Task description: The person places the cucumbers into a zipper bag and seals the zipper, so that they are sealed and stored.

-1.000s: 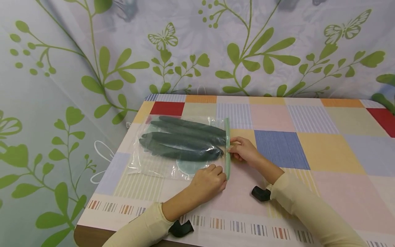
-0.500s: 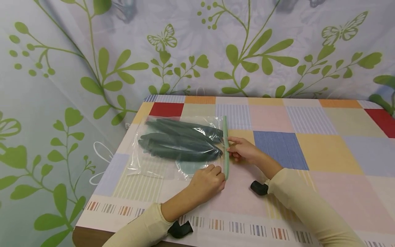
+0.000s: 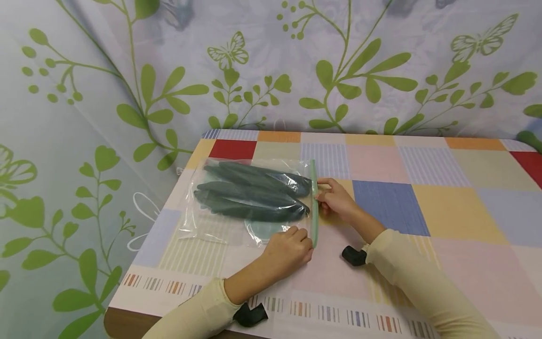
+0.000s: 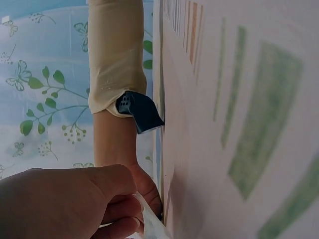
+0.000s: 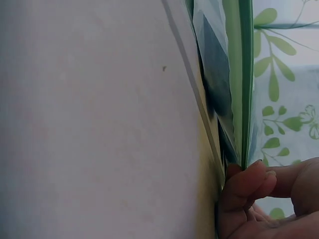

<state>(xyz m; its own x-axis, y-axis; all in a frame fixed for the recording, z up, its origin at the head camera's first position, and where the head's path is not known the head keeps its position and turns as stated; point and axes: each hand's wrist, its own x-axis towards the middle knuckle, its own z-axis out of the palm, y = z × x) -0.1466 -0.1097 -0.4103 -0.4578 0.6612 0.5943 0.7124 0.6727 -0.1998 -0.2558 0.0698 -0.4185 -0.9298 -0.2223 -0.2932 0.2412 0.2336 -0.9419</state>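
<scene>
A clear zip bag [image 3: 203, 230] lies flat on the table in the head view, its green zip strip [image 3: 314, 221] on the right side. Inside are several dark green cucumbers [image 3: 254, 205], side by side. My left hand [image 3: 288, 252] pinches the bag's near corner at the strip's end; in the left wrist view its thumb and fingers [image 4: 122, 219] close on the clear plastic. About midway along the strip, my right hand [image 3: 336, 200] pinches it between thumb and fingers, as the right wrist view also shows at the green strip [image 5: 244, 89].
A patchwork-patterned cloth [image 3: 444, 207] covers the table, whose wooden edge [image 3: 127, 325] shows at the near left. Behind stands a leaf-printed curtain [image 3: 262, 56]. Black wrist devices [image 3: 251, 314] stick out from both cream sleeves [image 3: 199, 310].
My right hand has slid a little toward the far end along the zip strip. The left hand keeps its hold on the near corner. Glints on the bag have shifted.
</scene>
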